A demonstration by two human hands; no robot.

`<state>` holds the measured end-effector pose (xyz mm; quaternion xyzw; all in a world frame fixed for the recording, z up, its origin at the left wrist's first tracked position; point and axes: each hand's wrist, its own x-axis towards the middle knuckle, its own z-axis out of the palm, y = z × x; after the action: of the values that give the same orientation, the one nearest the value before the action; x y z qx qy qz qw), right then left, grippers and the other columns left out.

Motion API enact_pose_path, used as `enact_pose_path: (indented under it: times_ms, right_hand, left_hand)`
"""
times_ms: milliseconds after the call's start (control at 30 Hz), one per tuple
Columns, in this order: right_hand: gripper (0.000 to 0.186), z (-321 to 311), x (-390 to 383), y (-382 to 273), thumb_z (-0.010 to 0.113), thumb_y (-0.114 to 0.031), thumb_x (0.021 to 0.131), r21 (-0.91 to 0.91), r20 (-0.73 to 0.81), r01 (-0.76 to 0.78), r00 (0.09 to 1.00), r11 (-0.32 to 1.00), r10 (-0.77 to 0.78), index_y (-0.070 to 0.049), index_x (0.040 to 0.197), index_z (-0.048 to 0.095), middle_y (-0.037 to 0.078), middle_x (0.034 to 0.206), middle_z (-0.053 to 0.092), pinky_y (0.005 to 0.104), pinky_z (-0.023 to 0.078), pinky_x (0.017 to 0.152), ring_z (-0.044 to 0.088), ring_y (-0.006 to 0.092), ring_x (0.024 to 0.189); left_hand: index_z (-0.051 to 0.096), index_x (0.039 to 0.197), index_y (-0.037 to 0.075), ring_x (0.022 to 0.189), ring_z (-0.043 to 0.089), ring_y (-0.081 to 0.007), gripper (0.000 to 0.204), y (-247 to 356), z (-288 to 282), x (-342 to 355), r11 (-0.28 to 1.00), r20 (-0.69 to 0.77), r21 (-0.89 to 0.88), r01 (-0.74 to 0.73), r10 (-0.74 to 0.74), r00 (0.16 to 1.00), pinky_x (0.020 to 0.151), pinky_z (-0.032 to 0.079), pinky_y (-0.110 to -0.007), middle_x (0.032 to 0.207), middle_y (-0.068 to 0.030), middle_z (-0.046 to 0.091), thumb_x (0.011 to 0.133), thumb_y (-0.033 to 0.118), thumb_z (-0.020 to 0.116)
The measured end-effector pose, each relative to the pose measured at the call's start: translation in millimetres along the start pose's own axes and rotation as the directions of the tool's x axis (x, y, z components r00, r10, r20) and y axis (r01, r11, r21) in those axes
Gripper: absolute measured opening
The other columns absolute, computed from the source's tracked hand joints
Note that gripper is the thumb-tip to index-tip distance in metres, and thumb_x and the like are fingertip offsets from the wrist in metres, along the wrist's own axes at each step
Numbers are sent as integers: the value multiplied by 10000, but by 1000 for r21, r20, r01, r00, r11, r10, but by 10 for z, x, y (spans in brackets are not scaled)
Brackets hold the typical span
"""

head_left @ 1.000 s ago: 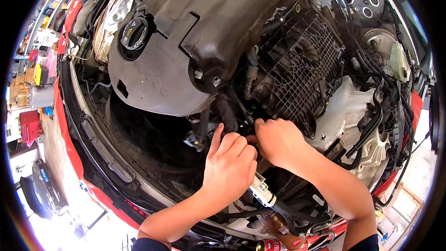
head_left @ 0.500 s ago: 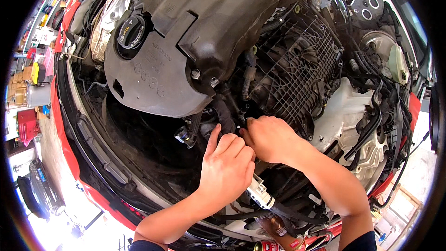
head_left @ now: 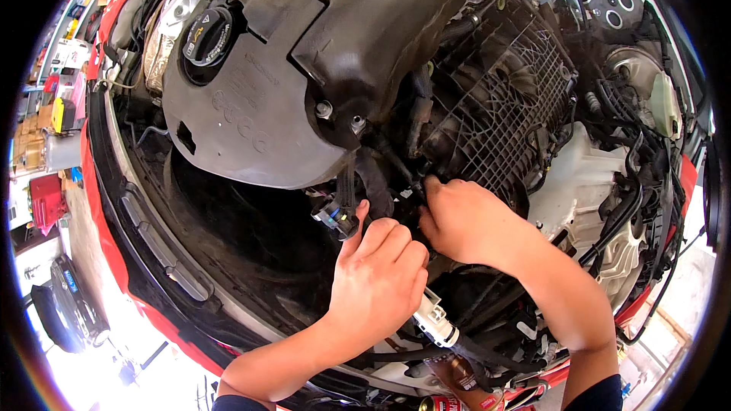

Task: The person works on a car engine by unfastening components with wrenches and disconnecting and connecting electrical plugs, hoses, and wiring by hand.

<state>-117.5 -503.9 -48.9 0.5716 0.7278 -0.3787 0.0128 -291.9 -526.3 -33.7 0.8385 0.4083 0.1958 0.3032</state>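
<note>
My left hand (head_left: 375, 283) is curled low in the engine bay, index finger raised beside a dangling black connector (head_left: 333, 217) and a thick black hose (head_left: 371, 181); what its other fingers grip is hidden. My right hand (head_left: 472, 224) is closed, fingertips down among dark fittings (head_left: 417, 192) just right of that hose; I cannot make out what they hold. Above both hands is the large black engine cover (head_left: 251, 125). A white cylindrical plastic part (head_left: 435, 323) lies below, between my forearms.
A black ribbed intake housing (head_left: 502, 122) and a pale metal casting (head_left: 567, 194) occupy the right side, with hoses and cables. Red covering (head_left: 114, 251) runs along the left bodywork edge. Shop shelves (head_left: 61, 106) are at far left. A can (head_left: 438, 402) sits at the bottom edge.
The dangling connector has swung up and right toward my left index finger. My right hand first shifted slightly left, then back right and up. The engine cover appears slightly further left in view.
</note>
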Motion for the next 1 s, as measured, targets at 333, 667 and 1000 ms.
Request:
enact_pose_path:
  times_ms: [333, 667, 1000]
  right_hand:
    - [205, -16, -213, -238, 593, -184, 825, -90, -48, -167, 985, 982, 164, 15, 841, 543, 205, 691, 653, 439, 545, 596, 668, 371, 648]
    - [232, -129, -348, -58, 554, -190, 855, 66, -8, -153, 988, 986, 154, 26, 777, 522, 257, 641, 608, 496, 522, 596, 628, 434, 616]
    - [90, -196, -385, 124, 551, -70, 902, 414, -268, 118, 963, 903, -3, 2, 917, 500, 199, 702, 543, 450, 406, 608, 534, 415, 676]
  left_hand:
    - [553, 705, 79, 932, 540, -244, 92, 0, -29, -8, 996, 83, 84, -23, 16, 996, 1054, 348, -532, 794, -64, 510, 700, 90, 645]
    - [567, 700, 92, 919, 548, -250, 100, 3, -53, 2, 995, 106, 101, -16, 5, 994, 1042, 354, -545, 783, -61, 511, 667, 115, 658]
    - [576, 719, 104, 939, 539, -239, 72, 13, -35, 25, 996, 89, 79, -30, 23, 996, 1040, 345, -546, 790, -60, 506, 699, 111, 645]
